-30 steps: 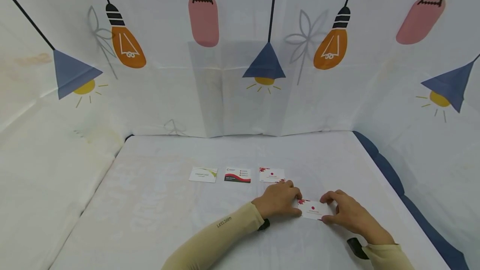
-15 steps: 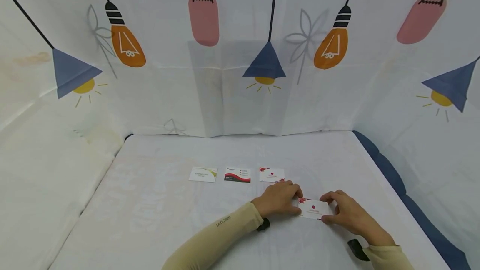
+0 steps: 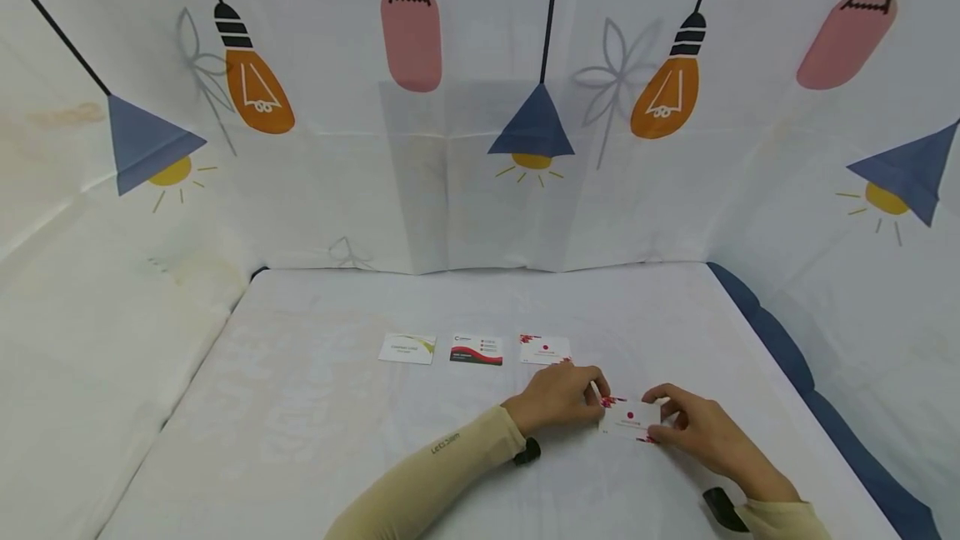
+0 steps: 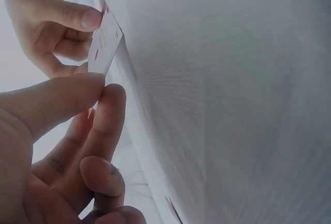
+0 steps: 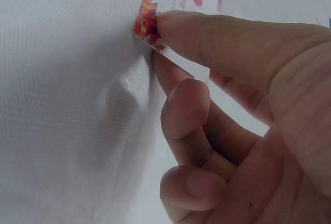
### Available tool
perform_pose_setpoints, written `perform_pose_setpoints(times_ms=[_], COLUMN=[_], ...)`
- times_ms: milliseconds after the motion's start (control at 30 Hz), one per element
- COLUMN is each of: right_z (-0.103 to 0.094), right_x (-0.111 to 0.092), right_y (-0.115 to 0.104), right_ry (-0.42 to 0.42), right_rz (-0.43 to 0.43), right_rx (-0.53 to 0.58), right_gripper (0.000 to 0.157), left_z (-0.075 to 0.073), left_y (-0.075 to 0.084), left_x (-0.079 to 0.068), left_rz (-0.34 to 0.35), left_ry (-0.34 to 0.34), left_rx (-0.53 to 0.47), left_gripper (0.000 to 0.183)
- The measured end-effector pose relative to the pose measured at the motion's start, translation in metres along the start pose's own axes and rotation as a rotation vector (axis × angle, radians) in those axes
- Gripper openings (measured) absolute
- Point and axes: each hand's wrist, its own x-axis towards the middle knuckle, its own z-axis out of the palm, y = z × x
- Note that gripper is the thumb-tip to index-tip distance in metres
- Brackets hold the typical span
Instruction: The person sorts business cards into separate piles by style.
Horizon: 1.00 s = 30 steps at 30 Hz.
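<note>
Between my two hands is a white business card (image 3: 628, 421) with red patterned corners and a red dot. My left hand (image 3: 557, 398) pinches its left end; in the left wrist view the thumb (image 4: 67, 97) lies on the card's face. At the other end, my right hand (image 3: 701, 432) pinches the card between thumb and fingers, and the right wrist view shows the thumb (image 5: 217, 38) on a coloured corner (image 5: 147, 25). The card appears tilted off the cloth in the left wrist view. Beyond my left hand lies a similar red-cornered card (image 3: 544, 348), its lower edge close to the knuckles.
Two more business cards lie in the same row on the white-covered table (image 3: 337, 440): a red-and-black one (image 3: 476, 349) and a white one with a green curve (image 3: 407, 348). A white curtain (image 3: 480, 215) printed with lamps rises behind the table. Blue fabric (image 3: 795, 382) runs along the right edge.
Both hands keep hold of the card, which has shifted a little to the right. My right hand has also moved slightly right. The row of cards stays put.
</note>
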Motion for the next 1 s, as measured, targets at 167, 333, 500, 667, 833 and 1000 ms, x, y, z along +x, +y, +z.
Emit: perform_pose_setpoints(times_ms=[167, 333, 500, 667, 833, 1000], right_z=[0.000, 0.001, 0.003, 0.005, 0.006, 0.005], right_x=[0.000, 0.001, 0.003, 0.006, 0.008, 0.011], right_y=[0.002, 0.002, 0.000, -0.002, -0.005, -0.009], right_ry=[0.017, 0.039, 0.056, 0.068, 0.077, 0.088], right_rz=[-0.025, -0.036, -0.046, -0.043, -0.054, -0.064], right_rx=[0.012, 0.011, 0.007, 0.003, 0.010, 0.013], right_gripper=[0.041, 0.037, 0.035, 0.035, 0.035, 0.036], left_z=[0.000, 0.001, 0.000, -0.004, -0.007, -0.014], left_y=[0.000, -0.003, -0.006, -0.007, -0.009, -0.012], left_x=[0.000, 0.000, -0.001, -0.003, -0.005, -0.005], left_rz=[-0.001, 0.010, 0.024, 0.017, 0.001, -0.008], left_ry=[0.022, 0.055, 0.093, 0.115, 0.138, 0.168], left_rx=[0.004, 0.018, 0.009, -0.017, -0.039, -0.052], left_gripper=[0.015, 0.014, 0.012, 0.012, 0.013, 0.013])
